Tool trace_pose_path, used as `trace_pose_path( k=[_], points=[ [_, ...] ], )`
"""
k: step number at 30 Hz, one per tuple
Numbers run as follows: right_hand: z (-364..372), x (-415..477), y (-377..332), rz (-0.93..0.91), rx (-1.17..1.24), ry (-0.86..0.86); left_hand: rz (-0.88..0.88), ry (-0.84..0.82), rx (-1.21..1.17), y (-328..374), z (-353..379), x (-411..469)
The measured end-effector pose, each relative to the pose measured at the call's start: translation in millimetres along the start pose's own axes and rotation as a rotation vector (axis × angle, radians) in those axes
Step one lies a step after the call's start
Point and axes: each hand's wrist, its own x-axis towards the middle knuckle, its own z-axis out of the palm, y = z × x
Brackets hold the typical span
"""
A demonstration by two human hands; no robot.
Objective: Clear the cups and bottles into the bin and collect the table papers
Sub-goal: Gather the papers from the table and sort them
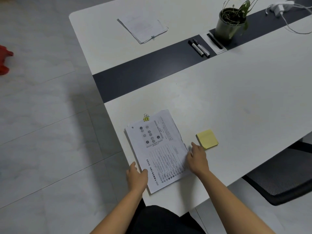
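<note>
Thumb over the top sheet, the left hand pinches the near left edge of the paper stack, which lies flat by the table's near left corner, with a yellow binder clip on its far edge. On the stack's right edge lies the right hand — grip unclear — just beside yellow sticky notes. A second sheaf sits at the far left corner.

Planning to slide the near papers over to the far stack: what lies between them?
Head view: only bare white table and its dark centre strip separate the near papers from the far stack; the markers lie off to the right.
</note>
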Motion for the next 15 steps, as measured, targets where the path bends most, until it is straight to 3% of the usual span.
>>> trace_pose_path(
  k=[6, 12, 15],
  points=[
    [14.6, -7.8, -4.1, -0.032, -0.137, -0.111, 0.048, -0.141, -0.191, 8.9, 2.2, 8.5],
    [13.0, -8.3, -1.8, -0.045, -0.221, -0.184, 0.136, -0.196, -0.089, 5.1, -1.8, 4.1],
    [2.9, -13.6, -1.9, -0.060, -0.150, -0.238, 0.180, -0.224, -0.053, 13.6, -8.8, -10.5]
  ],
)
